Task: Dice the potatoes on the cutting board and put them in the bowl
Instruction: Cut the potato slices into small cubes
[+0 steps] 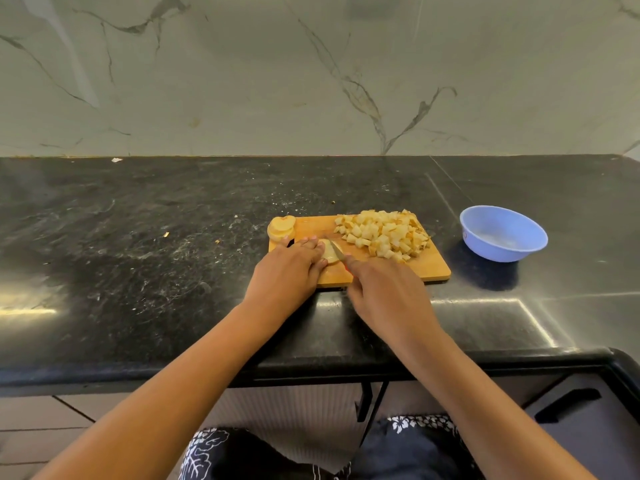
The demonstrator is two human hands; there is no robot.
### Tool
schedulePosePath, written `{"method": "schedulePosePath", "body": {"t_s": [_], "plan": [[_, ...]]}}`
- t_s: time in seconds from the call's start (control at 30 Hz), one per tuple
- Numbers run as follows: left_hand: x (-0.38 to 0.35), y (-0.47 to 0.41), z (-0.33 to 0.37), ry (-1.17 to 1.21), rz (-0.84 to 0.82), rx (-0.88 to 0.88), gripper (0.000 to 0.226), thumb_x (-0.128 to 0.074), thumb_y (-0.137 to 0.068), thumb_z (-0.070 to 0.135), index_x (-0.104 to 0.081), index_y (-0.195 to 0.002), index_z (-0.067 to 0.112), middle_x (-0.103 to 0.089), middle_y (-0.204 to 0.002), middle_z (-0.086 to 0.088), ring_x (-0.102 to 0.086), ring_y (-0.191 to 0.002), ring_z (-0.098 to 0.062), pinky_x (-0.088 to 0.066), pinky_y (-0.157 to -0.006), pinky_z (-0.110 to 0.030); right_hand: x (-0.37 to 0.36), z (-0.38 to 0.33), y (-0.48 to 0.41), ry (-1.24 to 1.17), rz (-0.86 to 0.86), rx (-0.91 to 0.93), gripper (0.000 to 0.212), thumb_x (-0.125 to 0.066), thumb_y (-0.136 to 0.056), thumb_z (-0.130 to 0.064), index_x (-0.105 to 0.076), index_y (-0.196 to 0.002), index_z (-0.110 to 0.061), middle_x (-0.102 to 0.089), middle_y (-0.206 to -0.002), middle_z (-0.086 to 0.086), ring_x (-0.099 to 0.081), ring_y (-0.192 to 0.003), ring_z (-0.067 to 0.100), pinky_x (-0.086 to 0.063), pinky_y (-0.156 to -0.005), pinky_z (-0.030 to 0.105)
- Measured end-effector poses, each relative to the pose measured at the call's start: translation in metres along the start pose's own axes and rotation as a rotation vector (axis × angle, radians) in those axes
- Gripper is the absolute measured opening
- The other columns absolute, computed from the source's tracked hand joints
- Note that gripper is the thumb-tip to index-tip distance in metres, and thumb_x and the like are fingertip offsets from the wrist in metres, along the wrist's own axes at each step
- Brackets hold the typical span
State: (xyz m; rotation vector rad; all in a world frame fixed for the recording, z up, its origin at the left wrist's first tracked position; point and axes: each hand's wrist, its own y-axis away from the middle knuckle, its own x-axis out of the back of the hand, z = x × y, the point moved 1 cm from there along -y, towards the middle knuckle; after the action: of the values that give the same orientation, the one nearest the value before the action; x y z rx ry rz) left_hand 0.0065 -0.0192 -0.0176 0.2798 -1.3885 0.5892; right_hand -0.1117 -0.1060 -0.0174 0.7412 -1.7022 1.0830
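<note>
Right now the cutting is midway: the left hand (287,268) lies over a potato slice (330,254) near the front of the cutting board (427,270), its fingers (308,244) pressed together and laid flat on top, apparently to pin the slice so it cannot slide under the blade. The right hand (388,289) grips the knife (335,250), fingers curled round the handle (which is almost wholly hidden), with the blade angled across the slice just beside the left fingertips. A large diced pile (384,233) sits pushed to the board's far right, probably to keep the working spot free and close to the blue bowl (502,252), which stands apart on the counter (138,237) to the right and looks empty. A stack of slices (281,227) waits at the far left corner, within reach of the steadying hand. Judging by this, dicing is mostly done and nothing has been moved to the bowl.
</note>
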Motion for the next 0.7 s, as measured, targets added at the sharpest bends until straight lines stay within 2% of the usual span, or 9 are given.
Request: {"method": "schedulePosePath", "body": {"t_s": [0.13, 0.23, 0.33, 0.4, 0.47, 0.6, 0.7], "plan": [[0.000, 0.003, 0.000, 0.015, 0.015, 0.001, 0.044, -0.032, -0.103, 0.035, -0.034, -0.146, 0.023, -0.027, -0.154, 0.009, -0.019, -0.143, -0.013, -0.013, -0.111, -0.023, 0.008, 0.002, 0.031, 0.040, -0.033, 0.010, 0.051, -0.033, -0.100, -0.029, -0.022, -0.150, -0.025, -0.060, -0.104, -0.002, -0.057, -0.088, 0.017, -0.036, -0.062, 0.027], [-0.001, 0.004, 0.000, 0.038, 0.028, 0.010, 0.044, -0.033, -0.103, 0.035, -0.035, -0.146, 0.024, -0.028, -0.154, 0.009, -0.019, -0.142, -0.011, -0.012, -0.110, -0.022, 0.005, -0.002, 0.031, 0.126, -0.019, -0.002, 0.052, -0.034, -0.101, -0.028, -0.017, -0.151, -0.023, -0.058, -0.104, -0.003, -0.053, -0.078, 0.016, -0.036, -0.057, 0.027], [-0.001, 0.005, 0.000, 0.068, 0.040, 0.023, 0.044, -0.035, -0.102, 0.036, -0.037, -0.145, 0.024, -0.031, -0.152, 0.010, -0.020, -0.142, -0.012, -0.014, -0.111, -0.024, -0.006, -0.002, 0.017, 0.223, 0.030, 0.008, 0.055, -0.038, -0.101, -0.022, -0.016, -0.151, -0.021, -0.058, -0.104, -0.002, -0.048, -0.069, 0.015, -0.028, -0.047, 0.025], [-0.002, 0.005, -0.001, 0.091, 0.042, 0.033, 0.044, -0.037, -0.102, 0.036, -0.039, -0.144, 0.025, -0.031, -0.152, 0.010, -0.020, -0.142, -0.013, -0.016, -0.111, -0.026, -0.008, 0.002, 0.007, 0.234, 0.042, -0.011, 0.053, -0.038, -0.101, -0.020, -0.019, -0.150, -0.020, -0.058, -0.106, -0.002, -0.050, -0.070, 0.015, -0.027, -0.047, 0.024], [-0.003, 0.005, -0.002, 0.105, 0.035, 0.042, 0.044, -0.037, -0.101, 0.037, -0.039, -0.143, 0.025, -0.032, -0.152, 0.010, -0.019, -0.143, -0.016, -0.019, -0.112, -0.029, -0.006, 0.007, 0.000, 0.191, 0.064, -0.048, 0.050, -0.038, -0.100, -0.020, -0.027, -0.149, -0.020, -0.060, -0.098, -0.002, -0.045, -0.067, 0.014, -0.025, -0.046, 0.024], [-0.007, 0.004, -0.009, 0.135, 0.026, 0.094, 0.044, -0.039, -0.100, 0.041, -0.040, -0.143, 0.030, -0.033, -0.151, 0.012, -0.016, -0.145, -0.027, -0.028, -0.111, -0.038, 0.005, 0.013, 0.006, -0.003, 0.133, -0.093, 0.045, -0.045, -0.094, -0.019, -0.048, -0.139, -0.021, -0.062, -0.080, -0.001, -0.049, -0.064, 0.015, -0.035, -0.053, 0.028], [-0.008, 0.003, -0.009, 0.110, 0.005, 0.105, 0.043, -0.038, -0.100, 0.041, -0.041, -0.142, 0.031, -0.032, -0.151, 0.014, -0.016, -0.144, -0.030, -0.033, -0.107, -0.040, 0.010, 0.010, 0.010, -0.126, 0.146, -0.088, 0.043, -0.047, -0.093, -0.019, -0.051, -0.135, -0.025, -0.064, -0.077, -0.003, -0.047, -0.064, 0.011, -0.037, -0.059, 0.026]]}}
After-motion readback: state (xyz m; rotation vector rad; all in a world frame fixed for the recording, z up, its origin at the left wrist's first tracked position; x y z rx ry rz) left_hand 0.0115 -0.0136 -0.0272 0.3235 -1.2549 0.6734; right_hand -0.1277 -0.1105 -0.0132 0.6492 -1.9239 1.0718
